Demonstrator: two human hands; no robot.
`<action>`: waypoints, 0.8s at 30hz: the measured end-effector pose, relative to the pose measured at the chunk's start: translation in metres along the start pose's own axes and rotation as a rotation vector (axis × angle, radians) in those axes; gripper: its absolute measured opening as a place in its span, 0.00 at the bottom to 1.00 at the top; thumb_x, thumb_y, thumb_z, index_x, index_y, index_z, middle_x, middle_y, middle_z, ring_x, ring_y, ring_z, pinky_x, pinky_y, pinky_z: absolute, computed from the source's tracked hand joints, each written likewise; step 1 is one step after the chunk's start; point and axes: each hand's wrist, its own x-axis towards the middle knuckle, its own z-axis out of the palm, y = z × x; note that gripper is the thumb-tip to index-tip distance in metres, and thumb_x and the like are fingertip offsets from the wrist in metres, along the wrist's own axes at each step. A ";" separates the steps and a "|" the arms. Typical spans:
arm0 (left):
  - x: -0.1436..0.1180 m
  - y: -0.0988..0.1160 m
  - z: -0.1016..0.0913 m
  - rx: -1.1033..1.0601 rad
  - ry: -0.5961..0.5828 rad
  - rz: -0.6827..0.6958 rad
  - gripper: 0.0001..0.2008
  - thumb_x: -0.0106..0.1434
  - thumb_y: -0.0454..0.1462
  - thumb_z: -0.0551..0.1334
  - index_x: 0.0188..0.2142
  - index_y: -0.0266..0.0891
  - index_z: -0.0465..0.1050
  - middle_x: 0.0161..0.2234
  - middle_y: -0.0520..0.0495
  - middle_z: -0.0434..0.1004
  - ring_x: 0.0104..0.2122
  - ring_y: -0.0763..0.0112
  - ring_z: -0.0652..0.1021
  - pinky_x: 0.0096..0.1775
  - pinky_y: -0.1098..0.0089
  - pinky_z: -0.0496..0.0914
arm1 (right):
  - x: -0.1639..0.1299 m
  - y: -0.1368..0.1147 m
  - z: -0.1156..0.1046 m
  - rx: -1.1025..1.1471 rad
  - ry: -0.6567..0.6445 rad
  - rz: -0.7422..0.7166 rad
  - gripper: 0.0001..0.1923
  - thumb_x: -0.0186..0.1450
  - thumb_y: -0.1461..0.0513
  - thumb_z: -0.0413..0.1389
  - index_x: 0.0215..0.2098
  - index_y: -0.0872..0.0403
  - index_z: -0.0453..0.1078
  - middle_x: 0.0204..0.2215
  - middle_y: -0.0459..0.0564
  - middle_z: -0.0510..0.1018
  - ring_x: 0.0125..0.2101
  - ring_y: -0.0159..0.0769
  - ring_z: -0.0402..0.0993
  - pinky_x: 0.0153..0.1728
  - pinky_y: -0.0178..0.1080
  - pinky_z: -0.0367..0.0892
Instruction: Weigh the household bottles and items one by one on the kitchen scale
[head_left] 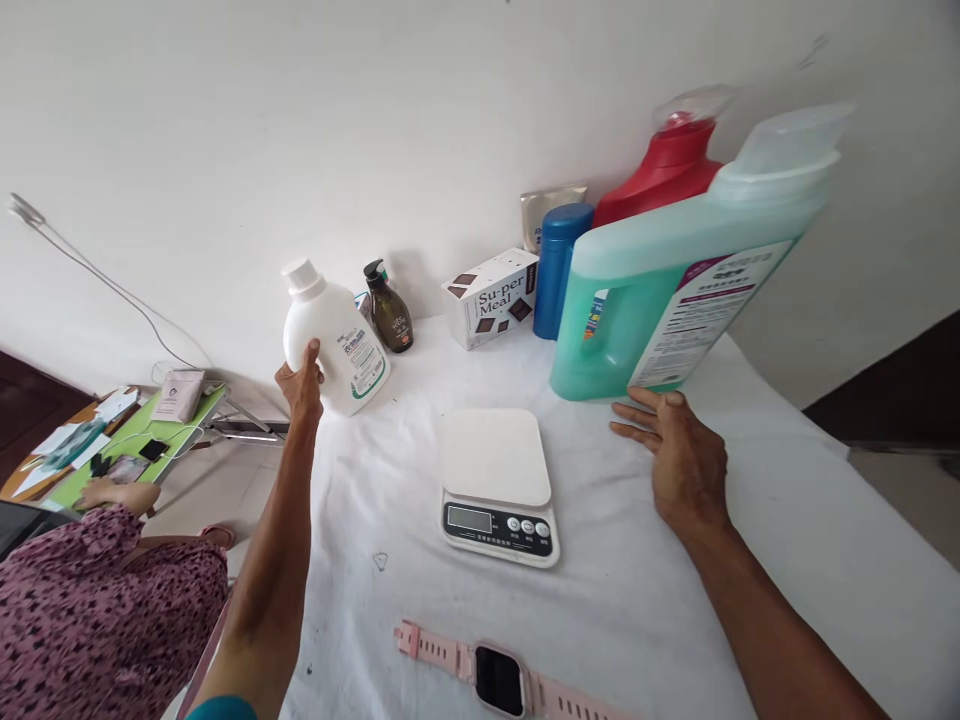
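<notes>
White cloth covers the table (787, 560), which stands against a plain pale wall. At the table's near-left part, the left hand (300, 385) is wrapped around the lower side of a white detergent bottle (335, 342), which leans to the left with its white cap up. Just beyond that bottle stands a small dark pump bottle (390, 310). The right hand (675, 455) lies open and flat on the cloth, palm down, fingers spread, holding nothing; its fingertips are right beside the base of a large green detergent jug (660, 290), and whether they touch it cannot be told. Behind the jug stand a red bottle (664, 170) and a blue canister (559, 265), with a white box (491, 297) printed "Su-per Meal" to their left. Between the two hands sits a white kitchen scale (497, 480), its platform bare. Nearer than both hands lies a pink smartwatch (499, 678). Left of the left arm, another person in a patterned purple garment (105, 620) sits by a low green table (127, 440).
</notes>
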 end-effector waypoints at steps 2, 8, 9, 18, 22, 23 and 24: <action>-0.018 0.007 -0.006 -0.022 0.090 -0.005 0.28 0.46 0.57 0.76 0.23 0.42 0.64 0.16 0.60 0.57 0.18 0.78 0.59 0.22 0.70 0.56 | 0.001 0.001 0.000 0.008 -0.001 0.009 0.38 0.70 0.33 0.50 0.51 0.56 0.77 0.55 0.63 0.81 0.50 0.52 0.83 0.48 0.53 0.82; -0.066 0.034 -0.054 -0.124 0.166 -0.020 0.30 0.44 0.52 0.79 0.22 0.43 0.59 0.15 0.62 0.56 0.17 0.81 0.57 0.20 0.73 0.52 | 0.002 -0.003 -0.001 -0.042 -0.031 -0.005 0.36 0.71 0.33 0.48 0.49 0.53 0.77 0.54 0.60 0.81 0.50 0.51 0.82 0.47 0.53 0.81; -0.073 0.040 -0.063 -0.138 0.172 -0.020 0.30 0.44 0.52 0.79 0.22 0.42 0.58 0.15 0.62 0.55 0.17 0.81 0.56 0.20 0.73 0.51 | 0.002 -0.003 -0.002 -0.047 -0.031 -0.009 0.35 0.71 0.33 0.48 0.49 0.53 0.77 0.53 0.59 0.81 0.49 0.51 0.82 0.47 0.53 0.81; -0.119 0.091 -0.092 -0.231 0.018 -0.133 0.37 0.36 0.53 0.82 0.19 0.41 0.55 0.15 0.63 0.52 0.17 0.83 0.55 0.20 0.76 0.55 | 0.002 -0.007 -0.001 -0.051 -0.009 -0.029 0.35 0.70 0.33 0.49 0.45 0.53 0.78 0.47 0.58 0.82 0.44 0.48 0.82 0.40 0.48 0.82; -0.130 0.110 -0.065 -0.306 -0.063 -0.151 0.41 0.33 0.57 0.83 0.20 0.40 0.53 0.17 0.63 0.50 0.17 0.84 0.52 0.19 0.76 0.53 | 0.002 -0.007 -0.001 -0.058 -0.008 -0.033 0.34 0.71 0.34 0.49 0.45 0.53 0.78 0.47 0.57 0.82 0.44 0.47 0.81 0.40 0.47 0.82; -0.133 0.114 -0.055 -0.330 -0.093 -0.146 0.41 0.33 0.57 0.83 0.20 0.40 0.53 0.17 0.63 0.50 0.17 0.84 0.51 0.19 0.75 0.52 | 0.002 -0.007 -0.002 -0.057 -0.010 -0.033 0.35 0.71 0.34 0.49 0.45 0.53 0.78 0.47 0.57 0.81 0.44 0.46 0.81 0.40 0.47 0.82; -0.135 0.117 -0.045 -0.354 -0.126 -0.135 0.41 0.34 0.57 0.83 0.21 0.41 0.53 0.18 0.63 0.49 0.18 0.84 0.51 0.18 0.75 0.50 | 0.002 -0.006 -0.002 -0.055 -0.012 -0.033 0.35 0.71 0.33 0.49 0.45 0.53 0.78 0.46 0.56 0.81 0.43 0.46 0.81 0.40 0.47 0.82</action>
